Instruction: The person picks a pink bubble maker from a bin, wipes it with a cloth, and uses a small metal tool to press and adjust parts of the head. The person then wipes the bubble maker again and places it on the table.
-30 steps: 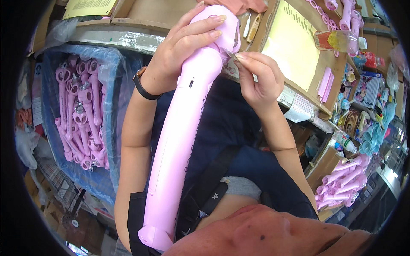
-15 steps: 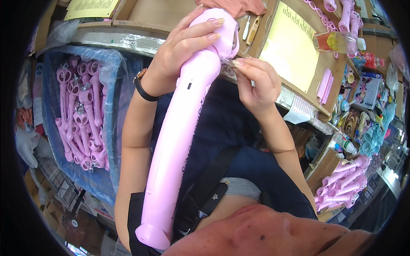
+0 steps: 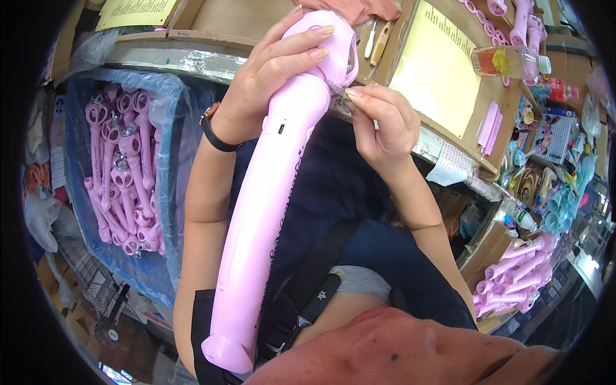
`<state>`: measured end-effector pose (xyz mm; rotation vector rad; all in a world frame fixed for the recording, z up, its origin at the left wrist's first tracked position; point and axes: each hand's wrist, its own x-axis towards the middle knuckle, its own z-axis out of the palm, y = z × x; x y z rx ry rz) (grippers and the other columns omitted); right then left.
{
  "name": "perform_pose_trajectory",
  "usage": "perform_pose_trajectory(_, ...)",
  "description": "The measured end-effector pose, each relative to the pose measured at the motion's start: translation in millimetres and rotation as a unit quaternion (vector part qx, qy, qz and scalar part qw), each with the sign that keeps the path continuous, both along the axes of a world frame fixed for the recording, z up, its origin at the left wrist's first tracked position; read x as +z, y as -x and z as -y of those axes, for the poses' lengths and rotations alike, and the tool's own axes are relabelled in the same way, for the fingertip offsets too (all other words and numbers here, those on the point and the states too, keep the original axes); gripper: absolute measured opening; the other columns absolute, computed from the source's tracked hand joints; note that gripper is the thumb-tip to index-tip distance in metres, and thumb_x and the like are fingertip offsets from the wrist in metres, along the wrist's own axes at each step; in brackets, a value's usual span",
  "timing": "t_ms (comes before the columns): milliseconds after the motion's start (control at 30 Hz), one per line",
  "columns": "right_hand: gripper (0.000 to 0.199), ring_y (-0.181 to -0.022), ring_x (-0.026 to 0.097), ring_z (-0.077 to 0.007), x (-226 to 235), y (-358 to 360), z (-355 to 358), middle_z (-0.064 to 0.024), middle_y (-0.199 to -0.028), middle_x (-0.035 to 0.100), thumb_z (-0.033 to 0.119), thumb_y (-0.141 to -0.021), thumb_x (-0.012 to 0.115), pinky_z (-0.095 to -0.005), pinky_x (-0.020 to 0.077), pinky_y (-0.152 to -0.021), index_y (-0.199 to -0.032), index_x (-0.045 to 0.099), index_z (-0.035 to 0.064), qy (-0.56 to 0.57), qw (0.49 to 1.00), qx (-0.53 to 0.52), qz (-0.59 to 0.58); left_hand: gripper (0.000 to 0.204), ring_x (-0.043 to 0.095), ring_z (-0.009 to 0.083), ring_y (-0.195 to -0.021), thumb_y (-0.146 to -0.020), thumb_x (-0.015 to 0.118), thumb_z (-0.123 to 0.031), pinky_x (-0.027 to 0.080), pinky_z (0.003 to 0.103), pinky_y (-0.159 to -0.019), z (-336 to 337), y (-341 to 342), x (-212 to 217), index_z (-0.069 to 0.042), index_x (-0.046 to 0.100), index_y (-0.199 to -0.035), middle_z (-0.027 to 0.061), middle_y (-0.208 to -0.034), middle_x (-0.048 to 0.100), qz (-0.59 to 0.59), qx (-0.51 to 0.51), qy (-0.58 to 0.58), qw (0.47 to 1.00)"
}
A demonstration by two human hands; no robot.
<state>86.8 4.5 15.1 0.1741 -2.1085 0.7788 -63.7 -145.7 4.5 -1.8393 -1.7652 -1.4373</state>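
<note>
A long pink plastic toy wand (image 3: pixel 260 212) slants from upper middle to lower left, with a small slot in its handle and dark lettering along one side. My left hand (image 3: pixel 273 70) is wrapped round its rounded head at the top. Beside the joint of head and handle, my right hand (image 3: pixel 385 122) is closed in a pinch. A small, thin, greyish sliver shows between its fingertips and the wand; its kind is too small to make out.
At left stands a blue-lined bin (image 3: pixel 173 192) full of pink wands (image 3: pixel 125 167). Ahead, the cardboard-lined bench (image 3: pixel 224 19) holds a yellow sheet (image 3: pixel 436 70), a bottle (image 3: pixel 507 63) and two slim hand tools (image 3: pixel 380 45). More pink wands (image 3: pixel 513 276) fill a box at right.
The wand has turned slightly, so more of its side lettering shows. My right fingertips have shifted a little at the joint, and the greyish sliver shows more plainly.
</note>
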Motion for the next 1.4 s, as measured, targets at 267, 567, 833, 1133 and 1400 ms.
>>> perform_pose_trajectory(267,0.025,-0.068,0.064,-0.0234,-2,-1,1,-0.0077,-0.082,0.067,-0.002,-0.067,0.074,-0.0305,0.0501,-0.058,-0.089,0.065,0.0053,0.022,0.999,-0.015,0.019,0.044,0.050,0.0404,-0.123,-0.076,0.071,-0.003,0.033,0.053,-0.108,1,0,-2,-0.006,0.053,-0.115,0.0193,-0.124,0.058,0.006,0.004,0.008,1.000)
perform_pose_trajectory(567,0.024,-0.069,0.064,-0.0251,3,-3,1,-0.0095,-0.080,0.066,-0.003,-0.067,0.075,-0.0310,0.0514,-0.060,-0.089,0.065,0.0037,0.023,0.999,0.005,0.029,0.042,0.051,0.0395,-0.122,-0.076,0.071,-0.004,0.033,0.052,-0.108,0,1,-3,-0.006,0.053,-0.115,0.0193,-0.124,0.058,0.010,0.005,-0.003,1.000)
perform_pose_trajectory(833,0.018,-0.069,0.061,-0.0219,7,-2,6,-0.0105,-0.081,0.064,-0.005,-0.072,0.072,-0.0276,0.0497,-0.061,-0.087,0.064,0.0018,0.155,0.985,-0.045,0.064,0.047,0.054,0.0342,-0.121,-0.076,0.070,-0.001,0.032,0.053,-0.109,0,-7,0,-0.005,0.053,-0.120,0.0190,-0.120,0.061,0.066,0.029,0.008,0.997)
perform_pose_trajectory(1133,0.020,-0.065,0.063,-0.0233,11,5,2,-0.0101,-0.075,0.065,-0.006,-0.069,0.073,-0.0300,0.0509,-0.058,-0.085,0.065,0.0019,0.083,0.993,-0.079,0.027,0.049,0.058,0.0334,-0.115,-0.076,0.069,-0.004,0.035,0.053,-0.107,-3,-11,16,-0.001,0.053,-0.123,0.0201,-0.121,0.060,-0.030,0.045,0.028,0.998)
perform_pose_trajectory(1400,0.022,-0.065,0.063,-0.0236,4,1,5,-0.0103,-0.074,0.064,-0.006,-0.067,0.075,-0.0305,0.0512,-0.057,-0.085,0.065,0.0026,0.078,0.993,-0.075,0.042,0.052,0.056,0.0339,-0.117,-0.075,0.070,-0.007,0.035,0.052,-0.107,-6,-12,24,-0.003,0.054,-0.124,0.0187,-0.122,0.060,-0.022,0.022,0.030,0.999)
